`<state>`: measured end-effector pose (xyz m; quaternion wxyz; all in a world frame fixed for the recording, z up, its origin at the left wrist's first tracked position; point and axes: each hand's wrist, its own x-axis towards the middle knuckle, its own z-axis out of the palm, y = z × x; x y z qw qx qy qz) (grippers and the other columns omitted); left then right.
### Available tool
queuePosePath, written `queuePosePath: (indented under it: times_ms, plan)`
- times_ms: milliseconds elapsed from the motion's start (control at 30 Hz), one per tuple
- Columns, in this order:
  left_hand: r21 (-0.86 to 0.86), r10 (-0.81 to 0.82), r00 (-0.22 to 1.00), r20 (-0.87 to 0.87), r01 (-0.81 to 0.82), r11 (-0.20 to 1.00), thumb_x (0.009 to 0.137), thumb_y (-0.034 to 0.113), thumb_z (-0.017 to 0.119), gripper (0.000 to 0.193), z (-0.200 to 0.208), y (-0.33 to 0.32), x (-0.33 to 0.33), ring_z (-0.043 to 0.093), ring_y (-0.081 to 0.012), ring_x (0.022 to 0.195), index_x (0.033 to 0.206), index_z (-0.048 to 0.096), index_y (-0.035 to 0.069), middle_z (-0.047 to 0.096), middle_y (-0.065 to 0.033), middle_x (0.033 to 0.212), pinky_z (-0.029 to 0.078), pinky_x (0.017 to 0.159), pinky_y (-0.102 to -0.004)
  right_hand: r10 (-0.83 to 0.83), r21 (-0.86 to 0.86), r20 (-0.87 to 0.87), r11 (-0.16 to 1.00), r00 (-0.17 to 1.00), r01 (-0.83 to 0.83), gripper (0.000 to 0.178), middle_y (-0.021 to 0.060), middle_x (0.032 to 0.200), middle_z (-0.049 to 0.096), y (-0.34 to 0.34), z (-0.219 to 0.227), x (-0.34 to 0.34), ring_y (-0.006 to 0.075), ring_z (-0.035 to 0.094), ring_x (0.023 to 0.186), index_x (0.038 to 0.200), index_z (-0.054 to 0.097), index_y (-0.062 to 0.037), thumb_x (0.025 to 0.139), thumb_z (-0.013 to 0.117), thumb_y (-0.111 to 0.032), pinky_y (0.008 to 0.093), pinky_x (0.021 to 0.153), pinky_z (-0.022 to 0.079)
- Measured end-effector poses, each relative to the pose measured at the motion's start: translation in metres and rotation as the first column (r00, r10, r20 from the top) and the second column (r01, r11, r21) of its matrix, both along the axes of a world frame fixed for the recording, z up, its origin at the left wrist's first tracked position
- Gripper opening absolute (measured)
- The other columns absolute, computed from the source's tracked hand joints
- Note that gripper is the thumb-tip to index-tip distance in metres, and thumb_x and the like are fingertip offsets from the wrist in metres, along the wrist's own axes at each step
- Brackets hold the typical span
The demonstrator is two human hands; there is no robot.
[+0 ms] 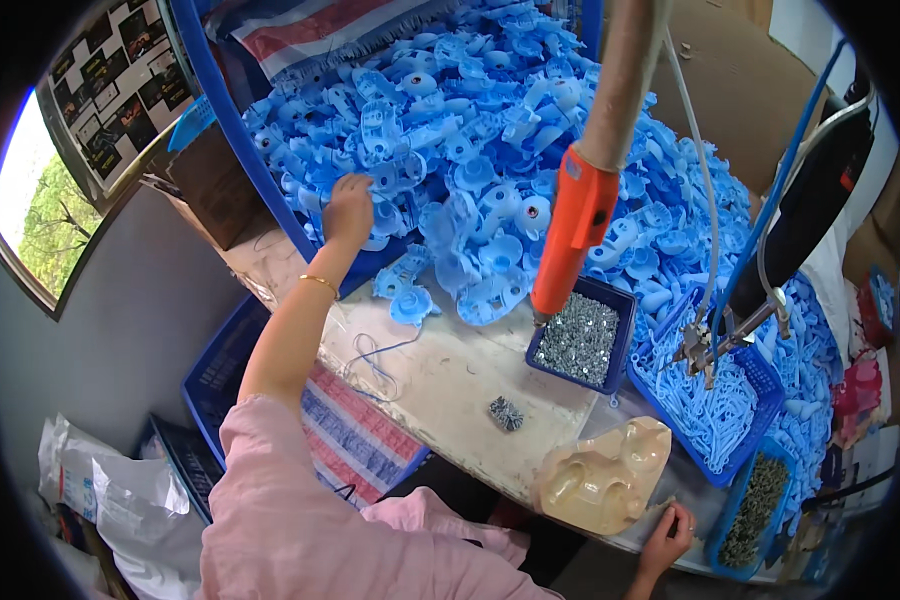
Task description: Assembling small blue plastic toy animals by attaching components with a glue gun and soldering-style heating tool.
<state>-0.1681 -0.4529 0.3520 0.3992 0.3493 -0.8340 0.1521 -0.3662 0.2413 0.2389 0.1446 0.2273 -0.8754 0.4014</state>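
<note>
My left hand (348,212) reaches to the left edge of a big heap of light-blue molded plastic parts (470,170). Its fingers are curled among the parts, and what they grip, if anything, is hidden. Below it, a few blue shell parts (410,303) lie loose on the worktable (430,375). At the lower right, my right hand (667,540) rests by the table's near edge with fingers bent together, beside a tan molded holding fixture (605,478). Anything pinched there is too small to make out.
An orange electric screwdriver (575,225) hangs over a dark tray of screws (580,340). To its right stand a blue basket of thin plastic pieces (705,400), a bin of small metal parts (753,510) and a metal-jointed stand (735,335). A small metal cluster (506,413) lies mid-table.
</note>
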Motion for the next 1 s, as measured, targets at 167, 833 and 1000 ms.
queuePosePath:
  times_ms: [167, 833, 1000]
  plan:
    - [0.088, -0.199, 0.979, -0.044, 0.203, 0.975, 0.093, 0.029, 0.063, 0.032, 0.061, 0.023, -0.075, 0.059, -0.0279, 0.118, 0.12, 0.065, 0.013, 0.067, -0.0074, 0.123, 0.054, 0.088, -0.0405, -0.038, 0.059, -0.07, 0.997, 0.997, 0.042, 0.011, 0.0147, 0.096, 0.065, 0.002, -0.003, -0.001, 0.0288, 0.062, 0.088, 0.097, 0.066, 0.0031, 0.095, 0.059, -0.004, 0.0374, 0.079, 0.05]
    - [0.542, -0.449, 0.755, 0.478, 0.148, 0.827, 0.073, 0.039, 0.07, 0.048, 0.021, -0.01, -0.195, 0.017, -0.044, 0.151, 0.116, 0.07, 0.019, 0.04, -0.0083, 0.157, 0.027, 0.105, -0.0773, -0.21, 0.209, -0.12, 0.95, 0.97, 0.232, 0.017, 0.0185, 0.094, 0.069, -0.014, 0.008, 0.013, 0.0353, 0.063, 0.083, 0.096, 0.07, 0.0009, 0.093, 0.067, -0.016, 0.0426, 0.078, 0.051]
    - [0.538, -0.461, 0.888, 0.002, 0.387, 0.748, 0.078, 0.043, 0.067, 0.054, 0.062, -0.031, -0.213, 0.065, -0.0371, 0.106, 0.119, 0.061, 0.009, 0.069, -0.0163, 0.114, 0.051, 0.089, -0.0495, -0.163, 0.168, -0.04, 0.972, 0.986, 0.167, 0.013, 0.0115, 0.095, 0.06, -0.004, -0.01, 0.001, 0.0239, 0.058, 0.087, 0.097, 0.063, 0.0022, 0.098, 0.057, -0.009, 0.0334, 0.079, 0.047]
